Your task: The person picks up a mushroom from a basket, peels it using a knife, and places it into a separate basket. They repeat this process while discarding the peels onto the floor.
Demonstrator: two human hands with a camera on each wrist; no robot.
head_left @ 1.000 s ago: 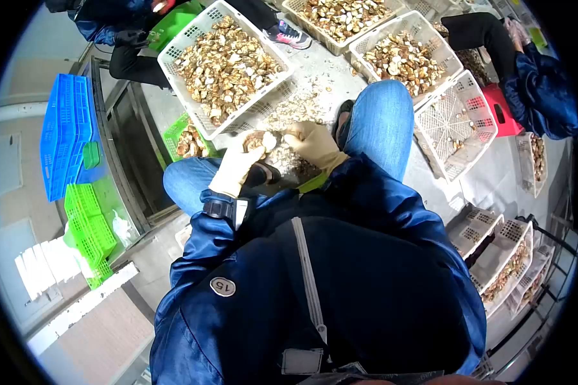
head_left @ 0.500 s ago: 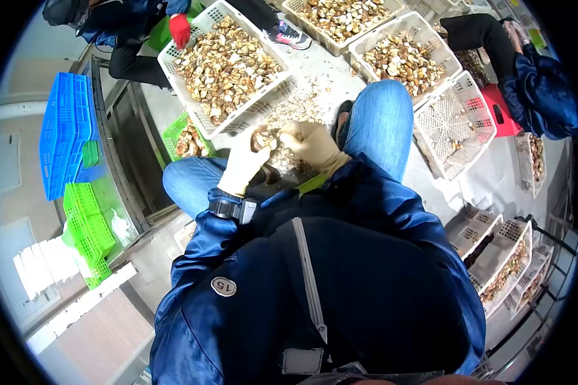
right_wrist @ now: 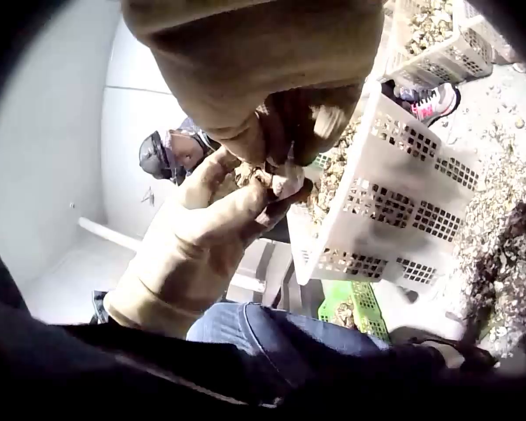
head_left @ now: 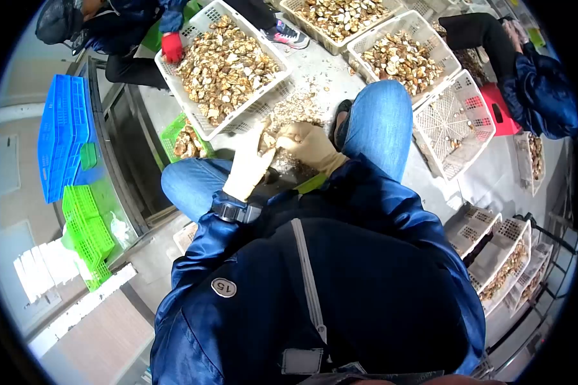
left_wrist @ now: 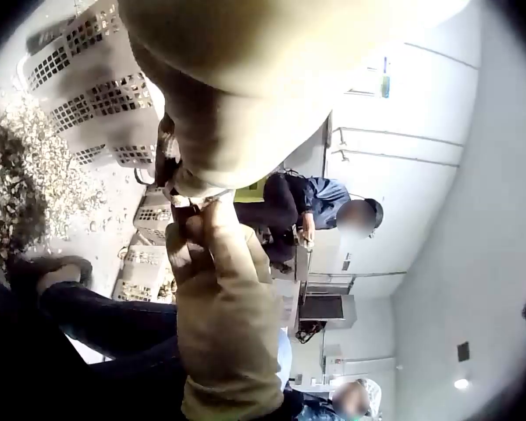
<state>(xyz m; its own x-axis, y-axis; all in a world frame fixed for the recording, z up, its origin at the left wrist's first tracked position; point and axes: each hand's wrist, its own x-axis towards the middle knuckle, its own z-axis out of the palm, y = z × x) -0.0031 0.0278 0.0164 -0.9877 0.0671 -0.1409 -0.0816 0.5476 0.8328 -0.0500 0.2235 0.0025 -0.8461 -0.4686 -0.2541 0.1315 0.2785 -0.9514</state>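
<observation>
My left hand (head_left: 249,168), in a pale rubber glove, grips a brown-and-white mushroom (right_wrist: 287,182) between thumb and fingers above the lap. Close against it is my gloved right hand (head_left: 315,153), its fingers curled. A thin pointed blade (right_wrist: 290,153), like a small knife's, shows at the right fingers and meets the mushroom; its handle is hidden inside the glove. In the left wrist view the two gloves nearly cover what lies between them.
A large white crate (head_left: 202,128) heaped with mushrooms stands ahead, a small green basket (head_left: 168,141) by the left knee. Pale scraps (head_left: 300,106) litter the floor between the feet. A nearly bare crate (head_left: 446,138) sits at right. Another person's red glove (head_left: 172,48) reaches into the large crate.
Both hands have come together; the left has turned and now mostly hides the mushroom in the head view. The other person's red glove has reached into the large crate.
</observation>
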